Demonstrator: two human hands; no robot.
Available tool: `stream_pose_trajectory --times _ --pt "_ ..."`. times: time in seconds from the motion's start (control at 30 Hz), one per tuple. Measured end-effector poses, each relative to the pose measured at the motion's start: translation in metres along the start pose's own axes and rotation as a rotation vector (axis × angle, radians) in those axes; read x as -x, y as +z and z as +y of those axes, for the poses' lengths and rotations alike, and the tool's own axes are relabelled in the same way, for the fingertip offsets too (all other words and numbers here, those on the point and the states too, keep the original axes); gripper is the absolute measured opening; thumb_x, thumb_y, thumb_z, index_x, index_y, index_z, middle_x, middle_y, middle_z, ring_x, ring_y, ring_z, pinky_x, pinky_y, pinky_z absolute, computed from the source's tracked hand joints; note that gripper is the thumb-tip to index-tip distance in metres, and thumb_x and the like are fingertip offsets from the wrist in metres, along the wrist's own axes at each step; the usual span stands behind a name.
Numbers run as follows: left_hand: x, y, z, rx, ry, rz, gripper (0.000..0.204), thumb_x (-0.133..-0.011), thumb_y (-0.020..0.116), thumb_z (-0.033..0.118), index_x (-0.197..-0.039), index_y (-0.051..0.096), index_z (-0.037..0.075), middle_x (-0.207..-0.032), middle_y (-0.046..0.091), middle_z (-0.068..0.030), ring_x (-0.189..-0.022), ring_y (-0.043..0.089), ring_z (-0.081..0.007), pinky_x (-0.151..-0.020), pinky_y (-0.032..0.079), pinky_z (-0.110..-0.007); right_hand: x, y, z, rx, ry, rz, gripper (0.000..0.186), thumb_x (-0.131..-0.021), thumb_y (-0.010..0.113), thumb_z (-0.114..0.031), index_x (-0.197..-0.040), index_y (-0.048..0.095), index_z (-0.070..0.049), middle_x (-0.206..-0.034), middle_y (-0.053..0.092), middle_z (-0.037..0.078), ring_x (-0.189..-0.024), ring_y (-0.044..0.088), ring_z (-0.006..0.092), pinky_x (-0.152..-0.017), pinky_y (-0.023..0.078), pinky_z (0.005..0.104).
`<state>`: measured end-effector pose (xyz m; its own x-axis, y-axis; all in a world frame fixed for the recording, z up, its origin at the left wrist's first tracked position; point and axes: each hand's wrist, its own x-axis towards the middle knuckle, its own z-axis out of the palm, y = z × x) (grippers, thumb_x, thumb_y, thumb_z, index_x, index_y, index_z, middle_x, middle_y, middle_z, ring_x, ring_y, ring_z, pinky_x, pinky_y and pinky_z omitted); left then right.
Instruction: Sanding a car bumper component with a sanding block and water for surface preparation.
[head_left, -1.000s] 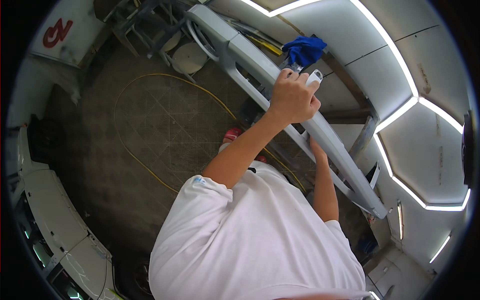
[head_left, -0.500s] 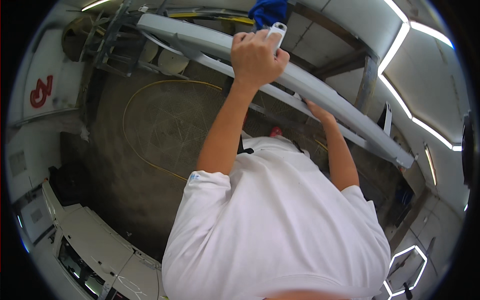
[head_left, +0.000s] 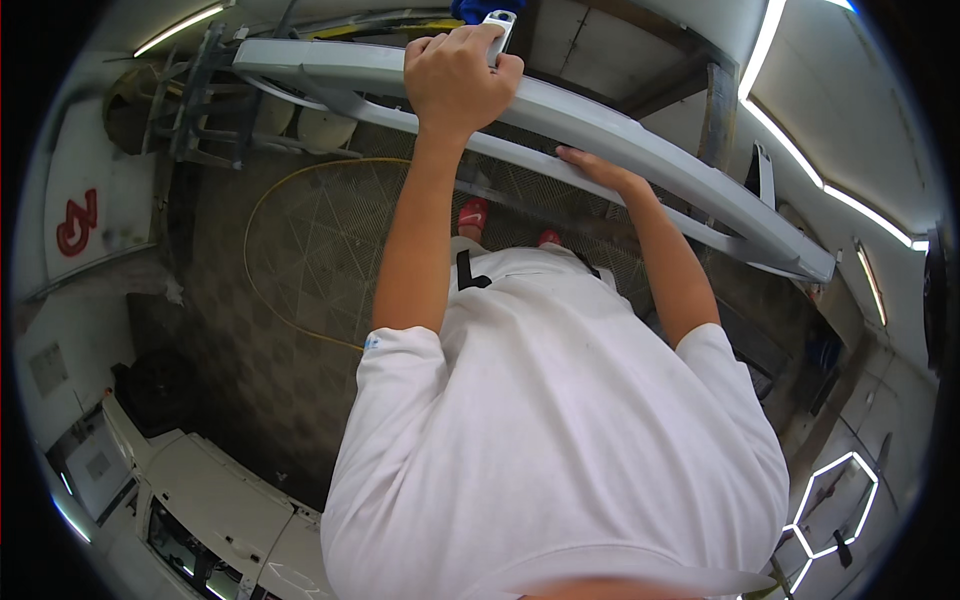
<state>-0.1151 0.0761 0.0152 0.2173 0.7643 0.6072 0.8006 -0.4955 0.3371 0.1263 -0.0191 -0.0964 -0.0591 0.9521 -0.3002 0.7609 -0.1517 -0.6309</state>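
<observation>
My left hand (head_left: pixel 460 75) is fisted around a small white tool (head_left: pixel 498 25), pressing on top of the long grey bumper panel (head_left: pixel 640 150). My right hand (head_left: pixel 598 170) lies flat, fingers spread, against the panel's lower edge.

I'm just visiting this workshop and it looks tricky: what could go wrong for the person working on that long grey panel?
The left hand grips a small white tool on the long grey panel while the right hand only rests on its lower edge; the panel might shift on its stand. A yellow hose loops across the floor near the red shoes, a possible trip hazard.
</observation>
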Motion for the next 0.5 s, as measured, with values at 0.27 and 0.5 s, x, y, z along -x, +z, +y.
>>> stream_pose_trajectory --times 0.27,0.5 --pt "0.003 0.001 -0.002 0.021 0.026 0.038 0.034 -0.078 0.063 0.03 -0.102 0.078 0.012 -0.098 0.078 -0.0084 -0.087 0.073 -0.0251 -0.095 0.046 -0.04 -0.002 -0.011 0.003 0.085 -0.224 0.147 0.044 -0.091 0.072 -0.052 -0.114 0.075 -0.015 -0.11 0.074 0.011 -0.104 0.067 0.0325 -0.095 0.052 0.0444" --pt "-0.002 0.003 -0.001 0.019 -0.001 0.01 0.034 -0.079 0.063 0.031 -0.105 0.079 0.015 -0.098 0.079 -0.0059 -0.091 0.073 -0.0249 -0.099 0.044 -0.04 -0.006 -0.009 0.019 0.074 -0.146 0.005 0.06 -0.084 0.075 -0.058 -0.118 0.074 -0.009 -0.117 0.072 0.017 -0.112 0.065 0.0321 -0.103 0.046 0.0458"
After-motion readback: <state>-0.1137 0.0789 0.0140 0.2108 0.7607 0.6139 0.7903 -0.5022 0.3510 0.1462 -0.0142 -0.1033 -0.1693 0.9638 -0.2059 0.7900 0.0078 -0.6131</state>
